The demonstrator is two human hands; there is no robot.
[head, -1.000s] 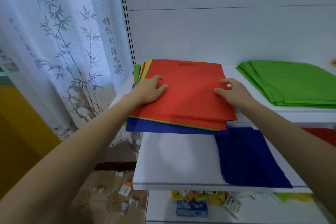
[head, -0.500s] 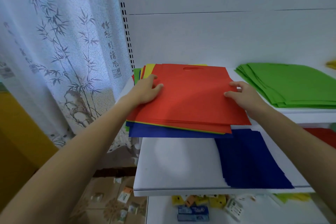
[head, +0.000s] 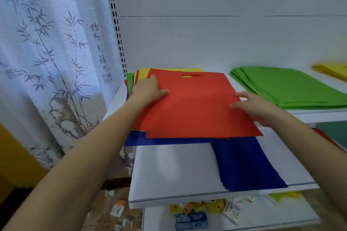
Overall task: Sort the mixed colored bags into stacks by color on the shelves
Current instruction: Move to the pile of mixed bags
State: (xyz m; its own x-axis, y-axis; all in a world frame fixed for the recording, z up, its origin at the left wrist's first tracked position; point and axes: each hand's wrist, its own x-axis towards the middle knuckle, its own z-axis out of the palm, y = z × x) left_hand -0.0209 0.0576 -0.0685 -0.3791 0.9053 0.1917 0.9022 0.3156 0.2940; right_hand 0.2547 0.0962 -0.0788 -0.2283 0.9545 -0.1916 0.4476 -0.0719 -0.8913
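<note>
The white upper shelf (head: 317, 116) carries a mixed stack (head: 197, 107) of flat bags, red on top, directly under both hands, the left hand (head: 148, 90) and the right hand (head: 257, 107). Its front overhangs the shelf edge. Just beyond the right hand lies a green stack (head: 293, 88), and farther that way a yellow stack (head: 332, 70). The middle shelf (head: 174, 170), below the hands, holds a blue stack (head: 247, 165) beneath the right hand. The lowest shelf (head: 262, 217) bears small packets (head: 197, 210). More packets lie on the floor (head: 105, 217) under the left forearm.
</note>
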